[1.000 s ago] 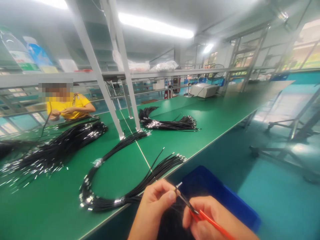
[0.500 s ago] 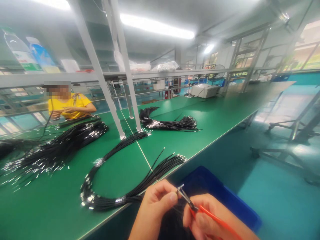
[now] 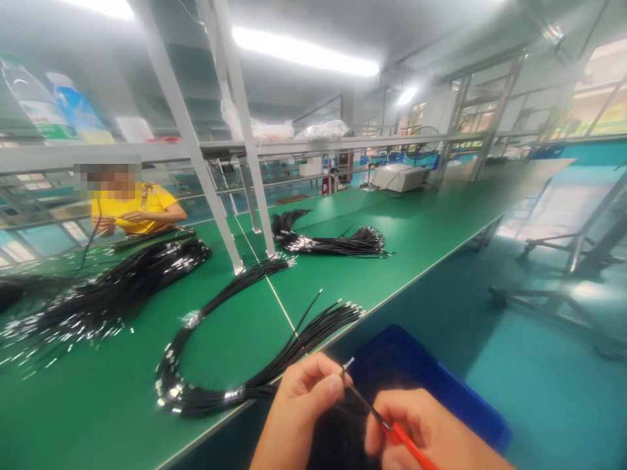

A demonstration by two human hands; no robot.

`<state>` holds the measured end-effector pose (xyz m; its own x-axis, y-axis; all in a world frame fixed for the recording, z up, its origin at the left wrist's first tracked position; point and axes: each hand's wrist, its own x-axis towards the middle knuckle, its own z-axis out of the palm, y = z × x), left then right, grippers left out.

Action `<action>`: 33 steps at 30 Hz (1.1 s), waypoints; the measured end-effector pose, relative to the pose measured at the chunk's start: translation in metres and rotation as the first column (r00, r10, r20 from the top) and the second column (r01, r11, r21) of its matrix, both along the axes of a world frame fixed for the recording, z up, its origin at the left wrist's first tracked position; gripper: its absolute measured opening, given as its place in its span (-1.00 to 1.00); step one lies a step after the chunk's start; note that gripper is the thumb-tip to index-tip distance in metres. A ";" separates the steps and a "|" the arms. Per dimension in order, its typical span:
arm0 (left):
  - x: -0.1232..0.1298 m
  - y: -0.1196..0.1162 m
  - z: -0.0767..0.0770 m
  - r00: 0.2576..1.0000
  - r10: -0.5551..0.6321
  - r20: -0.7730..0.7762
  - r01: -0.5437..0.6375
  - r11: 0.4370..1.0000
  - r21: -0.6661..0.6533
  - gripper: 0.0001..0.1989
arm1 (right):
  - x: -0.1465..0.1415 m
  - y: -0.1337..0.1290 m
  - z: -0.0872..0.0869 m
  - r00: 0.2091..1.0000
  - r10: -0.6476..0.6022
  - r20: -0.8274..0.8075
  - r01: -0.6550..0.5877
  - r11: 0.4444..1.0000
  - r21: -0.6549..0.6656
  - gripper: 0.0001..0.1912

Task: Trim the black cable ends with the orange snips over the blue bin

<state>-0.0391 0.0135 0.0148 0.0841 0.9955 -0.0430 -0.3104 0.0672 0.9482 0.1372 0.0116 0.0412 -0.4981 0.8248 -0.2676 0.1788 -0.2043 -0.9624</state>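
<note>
Near the bottom centre, my left hand [image 3: 306, 405] pinches a thin black cable whose silvery end [image 3: 347, 363] pokes up past the thumb and fingertip. My right hand [image 3: 416, 424] is wrapped round a red-handled tool [image 3: 409, 445]. The tool's narrow dark jaws reach up to the cable end beside my left fingertips; whether they grip it is too small to tell. Left of my hands, a curved bundle of black cables [image 3: 196, 396] with silvery tips lies on the green table [image 3: 235, 356], bound in places with clear wrap.
Another cable bundle [image 3: 333, 243] lies farther back, and a large pile [image 3: 127, 281] on the left. A blue bin [image 3: 441, 385] is below the table edge, behind my hands. Shelf posts [image 3: 255, 156] rise from the table. A person in yellow [image 3: 151, 212] sits across.
The tool has turned in my right hand, its handles now closer together, and my right hand has shifted slightly right. My left hand keeps its pinch on the cable.
</note>
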 end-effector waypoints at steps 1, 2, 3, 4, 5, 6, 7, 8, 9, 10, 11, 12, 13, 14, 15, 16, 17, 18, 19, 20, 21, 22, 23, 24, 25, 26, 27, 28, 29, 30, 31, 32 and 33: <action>-0.001 0.000 0.000 1.000 0.002 0.009 -0.002 1.000 -0.010 -0.80 | 0.000 0.002 -0.003 0.999 0.023 -0.031 -0.024 1.000 -0.007 -0.42; -0.001 0.001 0.000 1.000 0.003 0.024 -0.002 1.000 -0.023 -0.80 | 0.001 0.004 -0.006 0.996 0.057 -0.064 -0.058 0.998 -0.025 -0.39; -0.002 0.001 0.001 0.999 -0.002 0.043 0.004 0.999 -0.037 -0.80 | 0.001 0.006 -0.009 0.994 0.062 -0.088 -0.066 0.997 -0.039 -0.38; -0.002 0.002 0.001 0.998 -0.012 0.065 0.015 0.999 -0.051 -0.80 | 0.000 0.007 -0.012 0.992 0.055 -0.110 -0.061 0.997 -0.049 -0.41; -0.003 0.003 0.001 0.996 -0.026 0.091 0.032 0.997 -0.065 -0.80 | 0.000 0.008 -0.013 0.992 0.022 -0.125 -0.029 0.998 -0.053 -0.46; -0.003 0.003 0.001 0.992 -0.046 0.121 0.055 0.996 -0.076 -0.79 | -0.002 0.008 -0.014 0.990 -0.036 -0.134 0.029 0.998 -0.052 -0.52; -0.003 0.004 0.001 0.986 -0.068 0.155 0.082 0.993 -0.082 -0.79 | -0.004 0.008 -0.014 0.985 -0.099 -0.144 0.092 0.994 -0.050 -0.60; -0.003 0.004 0.002 0.978 -0.090 0.188 0.107 0.991 -0.085 -0.78 | -0.006 0.007 -0.013 0.975 -0.163 -0.148 0.157 0.986 -0.052 -0.67; -0.003 0.005 0.002 0.970 -0.108 0.220 0.130 0.988 -0.085 -0.78 | -0.009 0.007 -0.011 0.964 -0.221 -0.150 0.215 0.975 -0.055 -0.72; -0.003 0.005 0.002 0.961 -0.124 0.248 0.148 0.986 -0.082 -0.78 | -0.013 0.007 -0.010 0.947 -0.282 -0.154 0.277 0.959 -0.053 -0.76; -0.002 0.005 0.002 0.953 -0.138 0.270 0.164 0.983 -0.078 -0.77 | -0.016 0.007 -0.010 0.924 -0.344 -0.166 0.342 0.939 -0.042 -0.78; -0.002 0.005 0.002 0.947 -0.150 0.285 0.177 0.981 -0.074 -0.78 | -0.020 0.007 -0.010 0.896 -0.401 -0.190 0.404 0.915 -0.023 -0.78; -0.002 0.005 0.002 0.942 -0.161 0.294 0.190 0.979 -0.073 -0.79 | -0.023 0.008 -0.010 0.868 -0.445 -0.222 0.456 0.890 -0.002 -0.77; -0.002 0.005 0.002 0.938 -0.173 0.300 0.203 0.976 -0.073 -0.80 | -0.027 0.009 -0.011 0.839 -0.478 -0.259 0.499 0.866 0.018 -0.76; -0.002 0.005 0.002 0.934 -0.185 0.305 0.217 0.973 -0.074 -0.81 | -0.031 0.010 -0.012 0.814 -0.500 -0.295 0.531 0.847 0.032 -0.75; -0.002 0.005 0.001 0.930 -0.196 0.310 0.230 0.970 -0.077 -0.82 | -0.034 0.011 -0.013 0.794 -0.512 -0.327 0.552 0.833 0.035 -0.75; -0.002 0.005 0.000 0.926 -0.205 0.317 0.242 0.967 -0.081 -0.83 | -0.037 0.011 -0.014 0.778 -0.520 -0.353 0.565 0.825 0.029 -0.76; -0.002 0.004 0.000 0.922 -0.213 0.324 0.252 0.964 -0.082 -0.82 | -0.041 0.012 -0.015 0.762 -0.527 -0.376 0.573 0.819 0.013 -0.77; -0.002 0.004 -0.001 0.918 -0.219 0.331 0.259 0.962 -0.083 -0.82 | -0.043 0.011 -0.015 0.746 -0.535 -0.397 0.582 0.813 -0.004 -0.79; -0.002 0.004 -0.002 0.915 -0.222 0.337 0.264 0.961 -0.083 -0.82 | -0.046 0.011 -0.016 0.729 -0.541 -0.419 0.588 0.808 -0.020 -0.80; -0.003 0.004 -0.002 0.914 -0.225 0.339 0.266 0.960 -0.081 -0.81 | -0.048 0.011 -0.016 0.715 -0.544 -0.439 0.591 0.806 -0.035 -0.80; -0.003 0.004 -0.002 0.914 -0.225 0.336 0.266 0.961 -0.079 -0.81 | -0.049 0.010 -0.016 0.703 -0.546 -0.457 0.593 0.804 -0.048 -0.81; -0.003 0.004 -0.002 0.916 -0.224 0.332 0.264 0.962 -0.078 -0.81 | -0.050 0.010 -0.017 0.691 -0.548 -0.471 0.593 0.803 -0.064 -0.81; -0.003 0.004 -0.002 0.917 -0.222 0.330 0.261 0.962 -0.079 -0.81 | -0.050 0.011 -0.017 0.681 -0.548 -0.485 0.589 0.804 -0.082 -0.80; -0.003 0.004 -0.002 0.918 -0.219 0.331 0.258 0.963 -0.081 -0.82 | -0.050 0.011 -0.017 0.674 -0.545 -0.498 0.579 0.809 -0.101 -0.80; -0.003 0.005 -0.002 0.919 -0.214 0.331 0.254 0.964 -0.083 -0.82 | -0.050 0.012 -0.018 0.670 -0.538 -0.511 0.565 0.817 -0.119 -0.79; -0.002 0.005 -0.002 0.920 -0.211 0.330 0.251 0.964 -0.084 -0.82 | -0.050 0.013 -0.019 0.667 -0.531 -0.523 0.548 0.825 -0.138 -0.78; -0.001 0.005 -0.002 0.921 -0.210 0.326 0.250 0.964 -0.085 -0.81 | -0.050 0.015 -0.020 0.666 -0.520 -0.535 0.527 0.836 -0.156 -0.77; -0.001 0.006 -0.002 0.925 -0.213 0.316 0.251 0.964 -0.086 -0.80 | -0.050 0.016 -0.022 0.668 -0.505 -0.546 0.502 0.848 -0.170 -0.76; 0.000 0.006 -0.002 0.931 -0.213 0.295 0.249 0.965 -0.088 -0.79 | -0.051 0.017 -0.023 0.669 -0.492 -0.558 0.481 0.858 -0.181 -0.75; 0.001 0.005 -0.003 0.942 -0.212 0.261 0.242 0.966 -0.089 -0.78 | -0.052 0.018 -0.025 0.670 -0.482 -0.564 0.467 0.865 -0.183 -0.75; 0.002 0.005 -0.004 0.953 -0.206 0.221 0.230 0.969 -0.088 -0.78 | -0.053 0.018 -0.027 0.670 -0.480 -0.566 0.471 0.865 -0.175 -0.75; 0.002 0.005 -0.005 0.965 -0.194 0.179 0.211 0.974 -0.086 -0.77 | -0.055 0.019 -0.028 0.670 -0.482 -0.564 0.489 0.859 -0.152 -0.75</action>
<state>-0.0372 0.0182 0.0102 0.2984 0.9477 -0.1129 -0.4343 0.2402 0.8681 0.0825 0.0301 0.0128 -0.0796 0.9949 -0.0617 -0.5174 -0.0942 -0.8505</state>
